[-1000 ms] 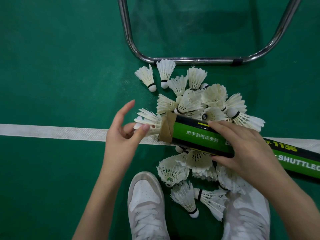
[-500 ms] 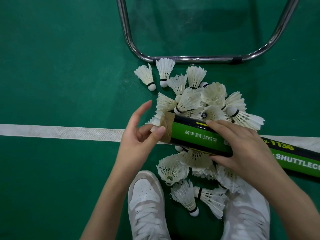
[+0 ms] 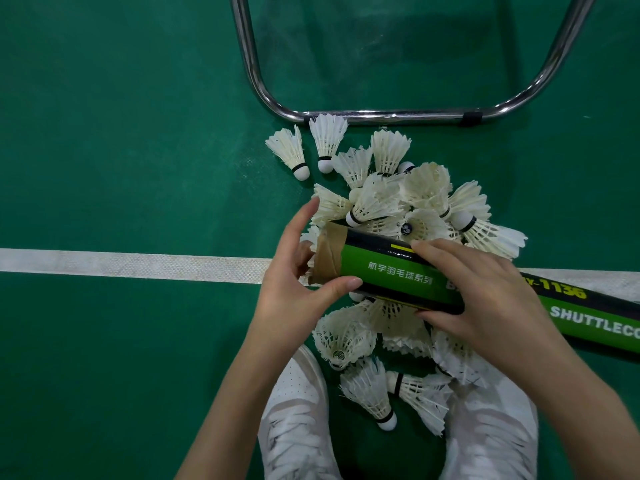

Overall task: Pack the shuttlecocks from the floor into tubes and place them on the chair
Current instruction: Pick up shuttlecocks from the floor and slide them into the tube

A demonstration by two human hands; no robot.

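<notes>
We are seating a shuttlecock in the tube point(image 3: 398, 271), held level above the pile of shuttlecocks point(image 3: 408, 202) on the floor point(image 3: 104, 133). Right hand point(image 3: 485, 299) is wrapping its fingers around the tube body; left hand point(image 3: 294, 271) is cupping the open end, thumb on the rim. Best to push straight, keeping feathers uncrushed. A second ago the feathers were protruding; now they are hidden inside.

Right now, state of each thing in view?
tube: open-ended, lying near level, held off the floor
left hand: cupped over the tube mouth, thumb on the tube
right hand: grips the tube mid-body
shuttlecocks: loose pile on the floor
chair frame: standing behind the pile
</notes>
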